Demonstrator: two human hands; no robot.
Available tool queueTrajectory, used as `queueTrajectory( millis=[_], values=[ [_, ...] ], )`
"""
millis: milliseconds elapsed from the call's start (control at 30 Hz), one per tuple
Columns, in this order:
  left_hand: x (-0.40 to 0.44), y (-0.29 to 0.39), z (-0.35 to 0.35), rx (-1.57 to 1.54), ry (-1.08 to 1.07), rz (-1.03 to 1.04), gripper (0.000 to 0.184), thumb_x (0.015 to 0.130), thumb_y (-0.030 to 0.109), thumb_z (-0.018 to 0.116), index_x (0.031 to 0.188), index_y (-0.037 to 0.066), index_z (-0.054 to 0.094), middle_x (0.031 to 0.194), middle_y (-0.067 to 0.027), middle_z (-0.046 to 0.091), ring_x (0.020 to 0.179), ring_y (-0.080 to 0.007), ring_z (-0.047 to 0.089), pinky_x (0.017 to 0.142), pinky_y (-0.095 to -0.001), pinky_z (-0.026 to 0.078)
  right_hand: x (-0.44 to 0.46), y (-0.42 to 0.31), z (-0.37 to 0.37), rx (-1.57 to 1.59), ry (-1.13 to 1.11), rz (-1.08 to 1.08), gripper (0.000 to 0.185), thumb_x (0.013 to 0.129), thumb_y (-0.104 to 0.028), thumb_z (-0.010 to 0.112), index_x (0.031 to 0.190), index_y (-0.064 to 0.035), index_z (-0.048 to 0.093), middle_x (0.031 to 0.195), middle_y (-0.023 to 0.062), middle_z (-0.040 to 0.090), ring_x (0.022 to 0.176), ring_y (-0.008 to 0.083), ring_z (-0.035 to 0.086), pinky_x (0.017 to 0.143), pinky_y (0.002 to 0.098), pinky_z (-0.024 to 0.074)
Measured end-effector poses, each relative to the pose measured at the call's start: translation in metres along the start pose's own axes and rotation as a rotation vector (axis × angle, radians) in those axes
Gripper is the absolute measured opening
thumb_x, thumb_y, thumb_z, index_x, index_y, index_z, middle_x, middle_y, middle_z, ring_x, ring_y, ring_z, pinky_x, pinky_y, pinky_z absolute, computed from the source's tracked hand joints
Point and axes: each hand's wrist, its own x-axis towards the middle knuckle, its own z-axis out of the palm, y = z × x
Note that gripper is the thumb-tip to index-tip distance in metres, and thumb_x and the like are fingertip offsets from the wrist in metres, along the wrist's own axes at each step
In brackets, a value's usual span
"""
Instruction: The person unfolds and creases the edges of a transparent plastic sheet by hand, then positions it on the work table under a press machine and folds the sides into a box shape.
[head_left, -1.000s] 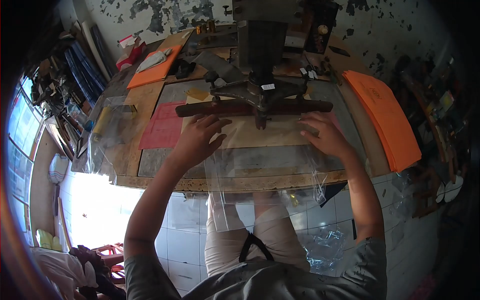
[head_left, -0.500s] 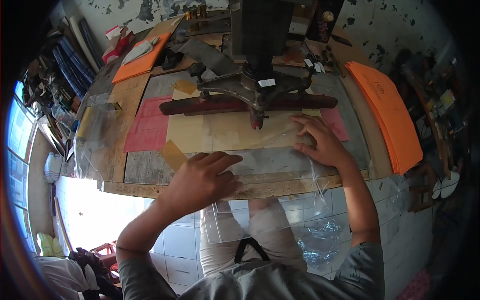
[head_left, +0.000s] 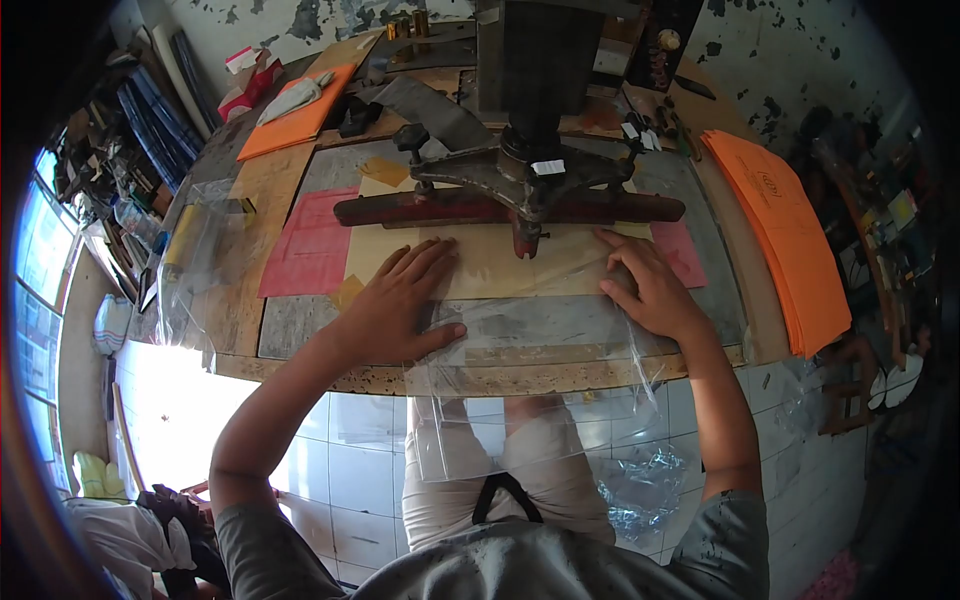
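My left hand (head_left: 400, 300) lies flat on a clear plastic sheet (head_left: 530, 325), thumb spread from the fingers. Under that sheet runs a pale yellow strip (head_left: 570, 272), with a pink sheet (head_left: 305, 245) at its left end. On the right, my right hand (head_left: 648, 285) rests on the plastic near the strip's edge, index finger stretched out and thumb apart. The plastic hangs over the table's front edge toward my lap. Just beyond my fingers, a dark red metal bar (head_left: 430, 209) of a press crosses above the strip.
The press column (head_left: 530, 60) rises at the back. Orange sheets (head_left: 780, 230) are stacked at the right, and more orange sheets (head_left: 325, 115) lie at the back left under a cloth. Clear plastic (head_left: 190, 270) drapes over the table's left edge. Crumpled plastic (head_left: 640, 490) lies on the floor.
My left hand has moved forward from the table's front edge and flattened onto the plastic over the strip. My right hand stays in nearly the same place. The view has shifted slightly.
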Motion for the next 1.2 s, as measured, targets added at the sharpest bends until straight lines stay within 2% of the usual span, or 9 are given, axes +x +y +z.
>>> queueTrajectory(
  millis=[167, 267, 367, 667, 767, 867, 967, 1067, 1200],
  values=[
    [-0.0038, -0.0075, 0.0062, -0.076, 0.011, -0.034, 0.087, 0.086, 0.059, 0.068, 0.147, 0.001, 0.046, 0.163, -0.0213, 0.036, 0.153, -0.0413, 0.030, 0.126, -0.0556, 0.022, 0.0024, -0.0037, 0.0000, 0.031, -0.002, 0.051, 0.032, 0.094, -0.023, 0.072, 0.114, -0.0024, 0.057, 0.148, 0.0133, 0.058, 0.130, 0.0367, 0.055, 0.112, 0.0469, 0.0410],
    [-0.0034, -0.0087, 0.0066, -0.074, 0.026, -0.043, 0.085, 0.084, 0.057, 0.069, 0.144, 0.001, 0.047, 0.162, -0.0208, 0.037, 0.153, -0.0399, 0.031, 0.126, -0.0550, 0.023, 0.0042, -0.0036, 0.0005, -0.004, 0.000, 0.011, 0.041, 0.093, -0.018, 0.071, 0.128, -0.0018, 0.055, 0.148, 0.0135, 0.058, 0.132, 0.0348, 0.054, 0.113, 0.0452, 0.0400],
    [-0.0025, -0.0093, 0.0071, -0.076, 0.064, -0.042, 0.082, 0.082, 0.055, 0.071, 0.140, 0.000, 0.051, 0.157, -0.0232, 0.042, 0.150, -0.0394, 0.036, 0.124, -0.0545, 0.025, 0.0062, -0.0046, 0.0009, -0.019, 0.004, 0.009, 0.044, 0.093, -0.022, 0.072, 0.129, -0.0011, 0.058, 0.147, 0.0125, 0.059, 0.131, 0.0356, 0.055, 0.113, 0.0462, 0.0410],
    [-0.0015, -0.0112, 0.0072, -0.019, 0.016, -0.060, 0.086, 0.081, 0.058, 0.069, 0.141, 0.000, 0.049, 0.160, -0.0211, 0.039, 0.151, -0.0381, 0.034, 0.124, -0.0560, 0.023, 0.0064, -0.0053, 0.0053, -0.001, 0.000, 0.023, 0.041, 0.093, -0.019, 0.072, 0.128, -0.0017, 0.060, 0.147, 0.0117, 0.060, 0.132, 0.0348, 0.056, 0.112, 0.0465, 0.0412],
    [-0.0007, -0.0107, 0.0057, -0.026, 0.013, -0.065, 0.087, 0.081, 0.058, 0.069, 0.141, -0.001, 0.049, 0.161, -0.0211, 0.039, 0.151, -0.0386, 0.034, 0.124, -0.0560, 0.023, 0.0052, -0.0040, 0.0035, 0.013, -0.030, 0.046, 0.043, 0.093, -0.014, 0.069, 0.133, -0.0025, 0.058, 0.150, 0.0119, 0.058, 0.137, 0.0332, 0.053, 0.117, 0.0454, 0.0372],
    [-0.0020, -0.0112, 0.0078, -0.030, 0.018, -0.064, 0.088, 0.081, 0.059, 0.069, 0.141, -0.001, 0.049, 0.161, -0.0213, 0.039, 0.151, -0.0394, 0.034, 0.124, -0.0559, 0.023, 0.0049, -0.0040, 0.0033, 0.018, -0.028, 0.042, 0.043, 0.093, -0.014, 0.070, 0.133, -0.0024, 0.059, 0.149, 0.0121, 0.058, 0.137, 0.0332, 0.053, 0.117, 0.0454, 0.0375],
    [-0.0007, -0.0096, 0.0065, -0.044, 0.078, -0.039, 0.080, 0.082, 0.055, 0.071, 0.137, 0.000, 0.054, 0.154, -0.0227, 0.045, 0.147, -0.0384, 0.038, 0.122, -0.0557, 0.026, 0.0063, -0.0028, 0.0028, -0.005, 0.006, 0.023, 0.039, 0.094, -0.020, 0.071, 0.127, -0.0021, 0.062, 0.147, 0.0118, 0.060, 0.132, 0.0347, 0.056, 0.112, 0.0458, 0.0414],
    [-0.0010, -0.0094, 0.0063, -0.036, 0.083, -0.034, 0.080, 0.082, 0.055, 0.071, 0.138, 0.000, 0.054, 0.155, -0.0225, 0.045, 0.148, -0.0385, 0.038, 0.122, -0.0556, 0.026, 0.0058, -0.0022, 0.0016, 0.002, -0.016, 0.033, 0.042, 0.093, -0.014, 0.070, 0.131, -0.0016, 0.060, 0.148, 0.0133, 0.059, 0.136, 0.0341, 0.054, 0.116, 0.0454, 0.0387],
    [-0.0009, -0.0081, 0.0050, -0.033, 0.032, -0.065, 0.085, 0.081, 0.058, 0.068, 0.141, 0.001, 0.051, 0.160, -0.0207, 0.041, 0.151, -0.0381, 0.035, 0.125, -0.0552, 0.022, 0.0049, -0.0023, 0.0022, -0.015, 0.016, 0.006, 0.039, 0.094, -0.022, 0.071, 0.127, -0.0022, 0.063, 0.146, 0.0113, 0.061, 0.133, 0.0338, 0.056, 0.113, 0.0456, 0.0414]
  ],
)
